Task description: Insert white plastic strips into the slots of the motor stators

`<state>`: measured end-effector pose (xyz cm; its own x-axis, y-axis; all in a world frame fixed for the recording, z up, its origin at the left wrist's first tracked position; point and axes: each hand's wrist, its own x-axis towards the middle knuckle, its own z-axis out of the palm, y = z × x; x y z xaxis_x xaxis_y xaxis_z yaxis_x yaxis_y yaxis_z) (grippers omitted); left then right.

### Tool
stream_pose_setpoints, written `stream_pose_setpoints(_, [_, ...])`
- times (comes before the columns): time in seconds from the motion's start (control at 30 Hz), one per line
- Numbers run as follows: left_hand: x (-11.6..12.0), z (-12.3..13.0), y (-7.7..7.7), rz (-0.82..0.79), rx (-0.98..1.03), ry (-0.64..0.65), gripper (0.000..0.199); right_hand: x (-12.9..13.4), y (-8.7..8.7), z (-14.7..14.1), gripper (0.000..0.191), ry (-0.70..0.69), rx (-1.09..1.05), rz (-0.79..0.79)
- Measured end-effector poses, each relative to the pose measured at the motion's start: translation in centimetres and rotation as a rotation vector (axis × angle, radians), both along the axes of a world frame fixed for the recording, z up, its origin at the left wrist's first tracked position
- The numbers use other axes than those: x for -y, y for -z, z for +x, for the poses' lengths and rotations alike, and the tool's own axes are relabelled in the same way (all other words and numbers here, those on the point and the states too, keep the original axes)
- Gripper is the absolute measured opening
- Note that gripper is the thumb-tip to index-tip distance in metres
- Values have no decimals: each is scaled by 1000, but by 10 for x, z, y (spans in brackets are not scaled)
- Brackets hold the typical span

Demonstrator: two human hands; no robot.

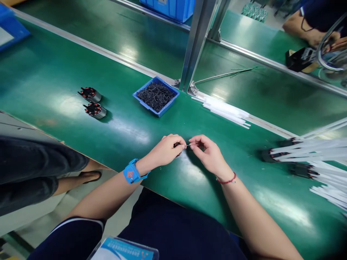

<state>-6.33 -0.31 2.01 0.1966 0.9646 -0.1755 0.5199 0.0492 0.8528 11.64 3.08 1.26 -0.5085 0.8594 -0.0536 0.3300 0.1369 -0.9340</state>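
My left hand [165,150] is wrapped around a small motor stator [177,145], most of it hidden behind the fingers. A thin wire [188,145] runs from there to the fingertips of my right hand [207,153], which pinches its end just to the right. Both hands are above the green bench [151,130] near its front edge. Beyond them a blue tray [159,113] holds many short black tube pieces [156,96]. Off to the left, two motor stators with silver casings, one farther [92,94] and one nearer [95,110], lie on their sides.
White tubes [225,110] lie along the rail. At right, several dark stators [267,155] carry long white sleeves [303,151], blurred. A metal post [193,47] rises behind the tray. One person stands at left [35,166]; another person's hands [322,38] work across the bench.
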Motion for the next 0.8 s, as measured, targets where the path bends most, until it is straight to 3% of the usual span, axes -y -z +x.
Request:
stream_pose_setpoints(0.23, [0,0,-1,4,-9,0,18,-2,0,-1,15,-18,17,-6])
stream_pose_setpoints(0.47, [0,0,-3,-12,-30,-14,17,-5,7,-4,18,31,1,-175])
stream_pose_setpoints(0.8, [-1,0,-2,3,-31,-15,18,9,5,-3,17,59,67,-34])
